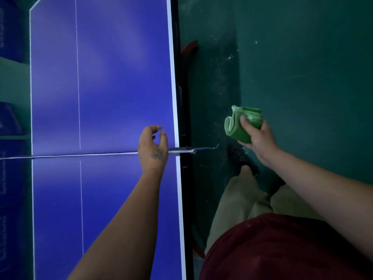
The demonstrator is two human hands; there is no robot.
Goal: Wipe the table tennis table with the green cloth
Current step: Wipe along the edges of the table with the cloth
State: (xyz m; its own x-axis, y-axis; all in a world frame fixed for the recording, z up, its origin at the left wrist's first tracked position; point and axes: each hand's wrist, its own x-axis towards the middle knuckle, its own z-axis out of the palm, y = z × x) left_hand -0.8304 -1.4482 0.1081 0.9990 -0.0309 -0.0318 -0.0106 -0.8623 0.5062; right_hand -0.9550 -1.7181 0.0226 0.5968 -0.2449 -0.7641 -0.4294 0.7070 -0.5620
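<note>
The blue table tennis table (113, 81) with white lines fills the left half of the view. Its net (80, 155) crosses it as a thin line, seen from above. My right hand (257, 139) grips the folded green cloth (240, 123) in the air over the floor, to the right of the table's edge. My left hand (153, 148) hovers above the net near the table's right edge, fingers loosely curled and holding nothing.
The net clamp (191, 150) sticks out past the table's right edge. A dark green floor (302, 67) lies to the right, where my legs and a dark shoe (240, 156) stand. Blue bins (10, 122) sit at the far left.
</note>
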